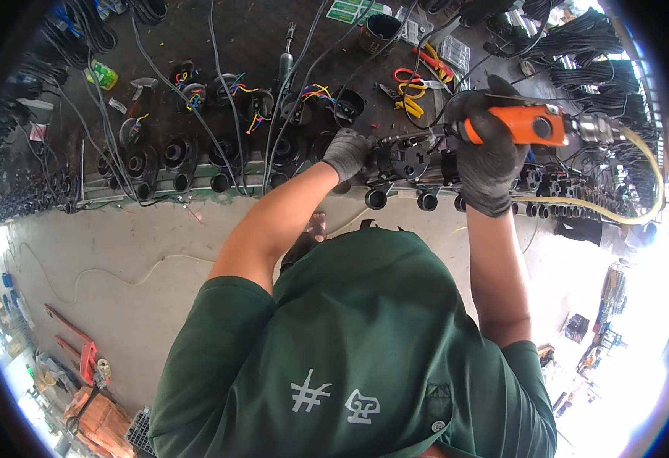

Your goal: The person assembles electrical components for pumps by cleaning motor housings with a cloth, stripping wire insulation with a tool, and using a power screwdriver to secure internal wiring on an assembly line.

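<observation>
My right hand (493, 164), in a grey glove, is wrapped round an orange air screwdriver (516, 125). Its long shaft points left, its tip close to my left fingers. A pale yellow air hose (657, 177) curves from its rear end. My left hand (347, 155), also gloved, is closed at the left side of a round black plastic housing (406, 159) on the table's near edge; its fingertips are partly hidden. Left of my left hand stand several similar black housings (285, 150), and open ones with coloured wires (315, 95) lie behind them.
Scissors with orange handles (407, 79), yellow-handled pliers (411, 105) and a black cup (381, 32) are on the dark table. Another screwdriver (286, 65) lies at the back. Coiled black cables (590, 75) line both sides. A red tool (86, 357) is on the floor.
</observation>
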The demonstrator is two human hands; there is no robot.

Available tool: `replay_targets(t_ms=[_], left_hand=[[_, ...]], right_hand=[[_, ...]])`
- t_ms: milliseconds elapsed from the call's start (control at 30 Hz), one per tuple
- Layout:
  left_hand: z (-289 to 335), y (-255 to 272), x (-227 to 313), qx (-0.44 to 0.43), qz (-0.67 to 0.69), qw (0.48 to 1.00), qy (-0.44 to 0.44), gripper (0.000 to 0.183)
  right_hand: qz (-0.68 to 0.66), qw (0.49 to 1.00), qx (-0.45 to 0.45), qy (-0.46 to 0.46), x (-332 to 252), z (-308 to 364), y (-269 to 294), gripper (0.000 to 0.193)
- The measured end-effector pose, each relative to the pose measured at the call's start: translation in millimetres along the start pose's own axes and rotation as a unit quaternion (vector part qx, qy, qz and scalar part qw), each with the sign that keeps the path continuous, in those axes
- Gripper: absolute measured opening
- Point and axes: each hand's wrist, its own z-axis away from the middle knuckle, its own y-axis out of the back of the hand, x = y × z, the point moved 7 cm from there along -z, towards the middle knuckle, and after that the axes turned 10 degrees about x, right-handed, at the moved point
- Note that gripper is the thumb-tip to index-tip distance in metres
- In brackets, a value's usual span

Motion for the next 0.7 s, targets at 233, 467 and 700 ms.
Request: replay_targets(t_ms=[233,467,700], left_hand=[[-0.7,-4.3,-2.3,0.018,0.065,0.998,-0.004,0.030],[-0.7,-12.1,-7.3,0.015,0.082,0.996,0.001,0.024],[-1.3,-5.5,-3.7,0.012,0.044,0.999,-0.017,0.022]], right_hand=[[0.035,0.999,0.034,-0.003,30.4,-2.0,-0.6,0.043],[0.036,0.999,0.015,-0.018,54.0,-4.6,3.0,0.041],[0.122,0.990,-0.058,-0.044,60.0,-11.2,-5.8,0.040]])
